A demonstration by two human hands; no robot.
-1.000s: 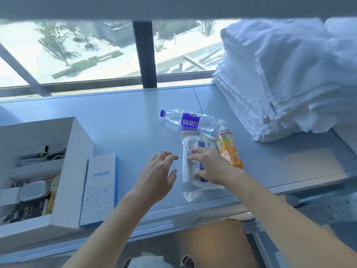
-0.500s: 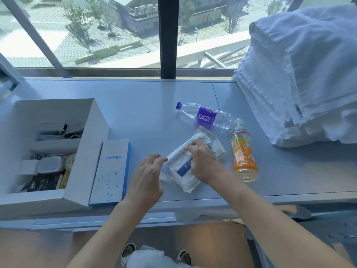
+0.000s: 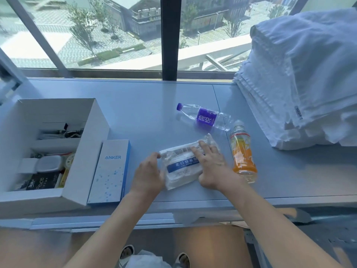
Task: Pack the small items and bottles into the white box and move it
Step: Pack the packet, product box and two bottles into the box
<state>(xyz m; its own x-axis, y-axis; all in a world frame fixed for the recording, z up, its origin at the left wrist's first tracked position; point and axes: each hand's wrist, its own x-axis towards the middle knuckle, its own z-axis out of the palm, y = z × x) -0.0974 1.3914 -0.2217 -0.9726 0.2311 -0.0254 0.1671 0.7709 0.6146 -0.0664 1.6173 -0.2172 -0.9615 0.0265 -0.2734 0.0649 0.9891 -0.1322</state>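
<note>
A clear plastic packet with a blue label [image 3: 182, 167] lies on the pale blue counter, tilted. My left hand [image 3: 147, 174] grips its left end with curled fingers. My right hand [image 3: 211, 167] lies on its right side, fingers spread flat over the top. A clear water bottle with a purple label and cap [image 3: 204, 117] lies on its side farther back. An orange drink bottle [image 3: 242, 153] lies just right of my right hand. The open white box [image 3: 90, 151] stands at the left, holding several small items.
A white and blue Anker carton [image 3: 111, 172] lies against the white box's right wall. A tall stack of folded white towels [image 3: 301, 80] fills the right back. A window with a dark post [image 3: 170, 37] runs behind the counter [image 3: 146, 105]. My shoes [image 3: 126, 253] show below the counter edge.
The packet has turned and slid left from beside the orange bottle. My left hand has come in and taken hold of its left end; my right hand stays on top.
</note>
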